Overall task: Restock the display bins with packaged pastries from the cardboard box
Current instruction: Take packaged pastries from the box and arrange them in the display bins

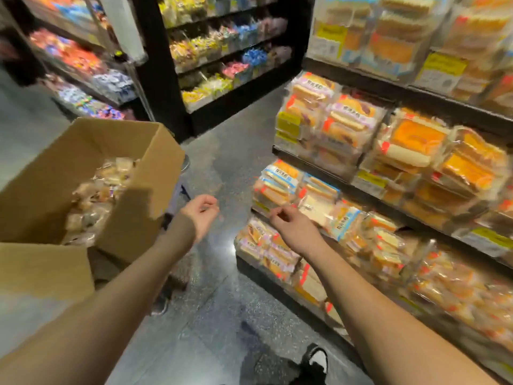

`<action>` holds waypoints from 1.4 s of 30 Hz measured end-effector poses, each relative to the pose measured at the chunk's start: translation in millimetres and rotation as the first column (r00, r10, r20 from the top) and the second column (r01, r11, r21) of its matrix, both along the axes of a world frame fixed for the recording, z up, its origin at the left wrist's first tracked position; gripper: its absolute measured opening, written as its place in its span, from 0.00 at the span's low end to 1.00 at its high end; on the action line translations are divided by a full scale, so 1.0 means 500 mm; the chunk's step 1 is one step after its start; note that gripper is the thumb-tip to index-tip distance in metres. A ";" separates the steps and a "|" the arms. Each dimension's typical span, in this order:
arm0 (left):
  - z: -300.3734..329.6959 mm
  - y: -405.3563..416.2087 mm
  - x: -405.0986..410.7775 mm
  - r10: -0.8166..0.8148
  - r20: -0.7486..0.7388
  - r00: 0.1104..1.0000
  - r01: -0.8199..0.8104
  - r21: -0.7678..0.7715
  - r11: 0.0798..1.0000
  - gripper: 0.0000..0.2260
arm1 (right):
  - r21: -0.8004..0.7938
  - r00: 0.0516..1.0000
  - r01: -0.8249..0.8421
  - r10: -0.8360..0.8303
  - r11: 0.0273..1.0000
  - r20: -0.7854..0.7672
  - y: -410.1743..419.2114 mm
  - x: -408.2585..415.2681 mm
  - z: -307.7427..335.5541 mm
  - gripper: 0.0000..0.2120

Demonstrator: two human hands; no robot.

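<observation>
Both hands hang empty over the aisle floor, fingers loosely curled: left hand (201, 211) near the open cardboard box (133, 218) of packaged pastries (94, 195), right hand (291, 227) just before the lower display bins (319, 215), seemingly between loads, so another handful likely comes next

Tiered shelves (327, 168) along the right carry display bins (369, 179) packed with packaged pastries (416, 140); the speckled grey floor (222, 151) runs between them and the cardboard box (91, 162).
</observation>
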State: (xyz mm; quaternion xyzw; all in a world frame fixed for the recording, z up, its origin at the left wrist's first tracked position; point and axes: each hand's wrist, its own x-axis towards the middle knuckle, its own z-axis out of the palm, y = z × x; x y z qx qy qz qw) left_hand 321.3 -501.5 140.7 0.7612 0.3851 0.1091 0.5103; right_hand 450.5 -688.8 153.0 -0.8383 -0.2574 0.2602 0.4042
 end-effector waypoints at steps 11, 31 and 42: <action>-0.058 0.258 -0.403 0.346 -0.292 0.892 -0.331 0.099 0.938 0.07 | -0.096 0.839 -0.545 0.541 0.833 -0.064 0.384 -0.253 -0.112 0.10; -0.211 0.854 -0.523 0.340 -0.581 0.740 -0.445 -0.044 0.895 0.06 | -0.486 0.516 -0.763 0.855 0.427 -0.059 1.101 -0.319 -0.260 0.15; -0.383 0.982 -0.445 -0.109 -0.789 0.605 -0.238 -0.310 0.920 0.19 | -0.711 0.395 -0.701 0.801 -0.054 -0.450 1.224 -0.414 -0.470 0.15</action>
